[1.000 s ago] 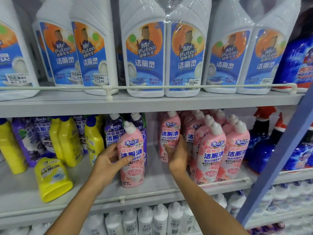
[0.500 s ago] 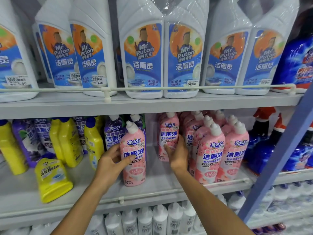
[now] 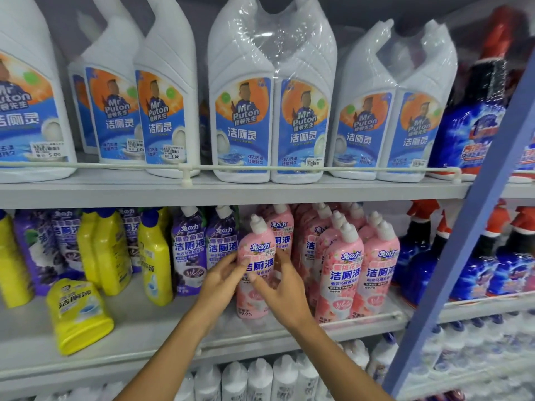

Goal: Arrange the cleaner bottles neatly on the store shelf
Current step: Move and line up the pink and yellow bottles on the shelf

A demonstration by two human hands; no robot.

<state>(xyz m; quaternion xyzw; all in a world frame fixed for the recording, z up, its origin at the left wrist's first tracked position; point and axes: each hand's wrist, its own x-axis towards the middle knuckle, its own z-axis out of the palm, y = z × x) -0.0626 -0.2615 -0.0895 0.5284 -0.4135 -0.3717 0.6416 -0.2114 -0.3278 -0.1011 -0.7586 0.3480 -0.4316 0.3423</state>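
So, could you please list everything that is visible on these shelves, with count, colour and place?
Big bottles: seven in front, white with blue labels, top shelf; two pairs in plastic wrap.
Yellow bottles: several, middle shelf, left.
Tilted yellow bottle: one, middle shelf, front left.
Purple bottles: several, middle shelf, among and beside the yellow.
Pink bottles: many, middle shelf, centre.
Held pink bottle: one, left of that group.
Dark blue bottles: several, red caps, middle shelf, right.
Small white bottles: many, bottom shelf.
Post: one, blue, right.
Left hand: grips the held bottle's left side.
Right hand: grips its right side.
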